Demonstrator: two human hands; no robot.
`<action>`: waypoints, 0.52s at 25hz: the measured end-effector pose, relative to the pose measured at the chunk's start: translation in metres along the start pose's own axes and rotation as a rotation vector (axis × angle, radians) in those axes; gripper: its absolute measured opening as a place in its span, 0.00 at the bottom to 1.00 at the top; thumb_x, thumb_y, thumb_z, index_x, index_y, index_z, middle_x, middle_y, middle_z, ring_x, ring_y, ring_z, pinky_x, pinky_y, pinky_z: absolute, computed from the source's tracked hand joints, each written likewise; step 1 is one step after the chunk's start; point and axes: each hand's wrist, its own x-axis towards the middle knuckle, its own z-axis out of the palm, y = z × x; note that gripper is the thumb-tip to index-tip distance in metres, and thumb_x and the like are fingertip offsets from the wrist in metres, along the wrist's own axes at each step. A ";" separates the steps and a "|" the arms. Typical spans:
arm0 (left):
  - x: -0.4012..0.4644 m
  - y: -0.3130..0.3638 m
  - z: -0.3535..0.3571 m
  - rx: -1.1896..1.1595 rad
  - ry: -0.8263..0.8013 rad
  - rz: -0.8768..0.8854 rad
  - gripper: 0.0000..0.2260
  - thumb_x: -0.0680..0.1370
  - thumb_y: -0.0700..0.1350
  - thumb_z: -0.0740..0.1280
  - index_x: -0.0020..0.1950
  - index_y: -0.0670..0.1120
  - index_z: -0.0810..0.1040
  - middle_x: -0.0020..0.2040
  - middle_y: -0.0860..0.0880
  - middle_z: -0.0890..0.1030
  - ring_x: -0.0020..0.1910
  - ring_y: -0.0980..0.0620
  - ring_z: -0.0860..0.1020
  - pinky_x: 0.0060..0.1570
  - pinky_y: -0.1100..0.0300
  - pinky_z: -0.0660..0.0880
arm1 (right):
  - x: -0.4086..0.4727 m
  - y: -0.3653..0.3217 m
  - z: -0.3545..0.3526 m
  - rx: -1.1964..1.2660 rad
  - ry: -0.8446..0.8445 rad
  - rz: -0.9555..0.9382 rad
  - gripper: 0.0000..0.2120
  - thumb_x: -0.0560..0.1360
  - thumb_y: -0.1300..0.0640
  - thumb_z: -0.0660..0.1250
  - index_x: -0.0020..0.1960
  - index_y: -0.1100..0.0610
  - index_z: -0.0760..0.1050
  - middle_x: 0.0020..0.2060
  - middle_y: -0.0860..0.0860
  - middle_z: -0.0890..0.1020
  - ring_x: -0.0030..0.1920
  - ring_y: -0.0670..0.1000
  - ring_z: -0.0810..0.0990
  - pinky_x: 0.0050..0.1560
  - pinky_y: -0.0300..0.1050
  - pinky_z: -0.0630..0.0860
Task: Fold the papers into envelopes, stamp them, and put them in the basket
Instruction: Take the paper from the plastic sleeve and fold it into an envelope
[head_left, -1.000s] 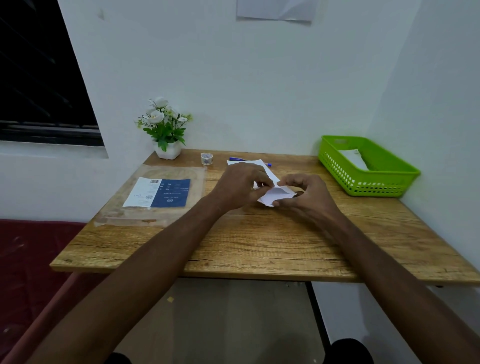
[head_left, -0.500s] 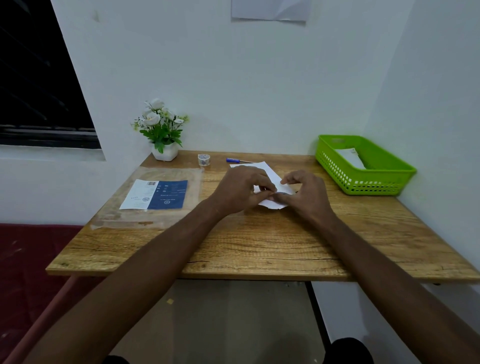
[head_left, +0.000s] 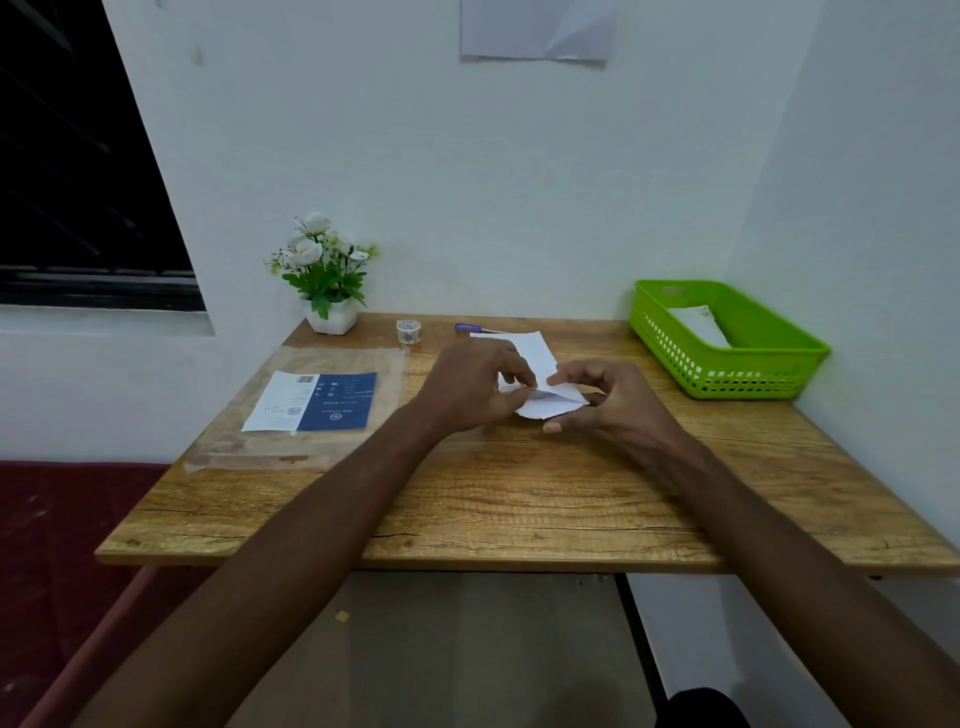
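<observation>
A small folded white paper lies at the middle of the wooden table, its top flap partly raised. My left hand pinches its left edge between thumb and fingertips. My right hand holds the right side, forefinger on the flap's upper edge, thumb under the lower edge. A second white sheet lies just behind it. At the back right stands a green basket with a white envelope inside. A small roll of stamp tape sits near the back edge.
A blue pen lies behind the sheet. A clear plastic pouch with a blue and white card lies on the left of the table. A potted white flower stands at the back left. Walls close off the back and right.
The camera view shifted a little. The paper's flap has lifted and my right fingers have spread around it; my left hand keeps its pinch.
</observation>
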 end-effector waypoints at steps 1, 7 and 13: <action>0.000 -0.002 -0.001 -0.014 0.006 -0.017 0.04 0.73 0.48 0.77 0.46 0.52 0.89 0.43 0.55 0.87 0.41 0.60 0.81 0.42 0.55 0.77 | 0.000 0.001 0.001 0.005 0.001 -0.013 0.24 0.56 0.59 0.88 0.51 0.51 0.87 0.57 0.48 0.86 0.64 0.45 0.81 0.67 0.56 0.77; 0.001 -0.011 -0.002 -0.088 -0.207 -0.110 0.17 0.67 0.66 0.79 0.46 0.55 0.88 0.48 0.58 0.86 0.51 0.58 0.82 0.48 0.55 0.79 | 0.003 0.007 0.002 -0.058 0.130 -0.105 0.13 0.61 0.64 0.86 0.42 0.53 0.89 0.55 0.53 0.86 0.58 0.48 0.84 0.57 0.54 0.83; 0.003 -0.013 0.002 -0.040 -0.290 -0.137 0.11 0.70 0.60 0.78 0.45 0.54 0.88 0.49 0.57 0.85 0.51 0.58 0.81 0.51 0.53 0.78 | 0.003 0.010 -0.001 -0.009 0.195 0.017 0.15 0.57 0.59 0.87 0.42 0.56 0.89 0.56 0.48 0.84 0.63 0.43 0.80 0.57 0.46 0.80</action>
